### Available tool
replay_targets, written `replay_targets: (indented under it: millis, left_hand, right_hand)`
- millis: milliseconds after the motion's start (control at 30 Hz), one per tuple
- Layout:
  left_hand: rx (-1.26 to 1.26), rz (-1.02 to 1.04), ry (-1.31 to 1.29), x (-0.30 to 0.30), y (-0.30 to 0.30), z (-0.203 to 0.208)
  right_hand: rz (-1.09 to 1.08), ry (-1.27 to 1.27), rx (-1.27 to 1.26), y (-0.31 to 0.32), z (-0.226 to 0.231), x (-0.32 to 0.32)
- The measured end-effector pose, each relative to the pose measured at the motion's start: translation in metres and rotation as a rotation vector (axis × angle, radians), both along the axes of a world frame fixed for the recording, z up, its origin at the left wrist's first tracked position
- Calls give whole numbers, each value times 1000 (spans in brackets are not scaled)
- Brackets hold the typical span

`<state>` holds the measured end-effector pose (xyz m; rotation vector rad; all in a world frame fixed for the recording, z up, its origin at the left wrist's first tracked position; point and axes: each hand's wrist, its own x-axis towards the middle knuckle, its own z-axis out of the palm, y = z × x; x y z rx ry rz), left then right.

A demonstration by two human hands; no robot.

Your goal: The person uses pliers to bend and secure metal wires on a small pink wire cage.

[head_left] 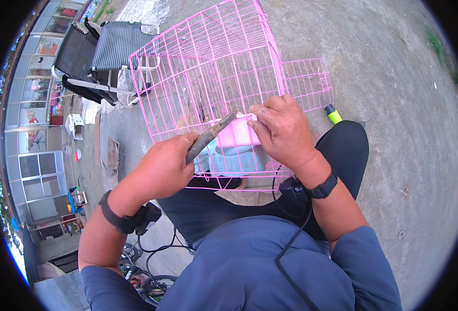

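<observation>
A pink wire cage (203, 78) stands in front of me, between my knees. My left hand (164, 166) is closed round a dark, worn, narrow tool (211, 137), possibly pliers; its tip points up and right, to the rim of a pink plastic feeding box (237, 133). That box sits at the cage's near side, among the wires. My right hand (283, 132) pinches the box's right upper corner with thumb and fingers; whether it also grips a cage wire is hidden. Light blue material (239, 161) shows below the box.
A striped folding chair (120, 46) stands left of the cage. The cage's open door panel (309, 83) sticks out to the right, near a yellow-green and black object (333, 114) by my knee. Black cables (291, 243) run from my wrists. A bicycle (159, 287) is at lower left.
</observation>
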<state>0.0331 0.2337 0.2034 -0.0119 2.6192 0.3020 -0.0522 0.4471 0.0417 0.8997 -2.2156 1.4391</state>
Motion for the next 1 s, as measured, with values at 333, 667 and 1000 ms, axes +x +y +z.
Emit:
replay_targets:
  millis: [333, 667, 1000]
  left_hand:
    - [85, 325, 30, 29, 30, -25]
    - [-10, 83, -17, 1, 2, -2]
    - [-101, 8, -59, -13, -3, 17]
  right_hand:
    - [20, -5, 1, 0, 0, -4]
    - [22, 7, 5, -1, -2, -5]
    - [26, 10, 2, 1, -3, -4]
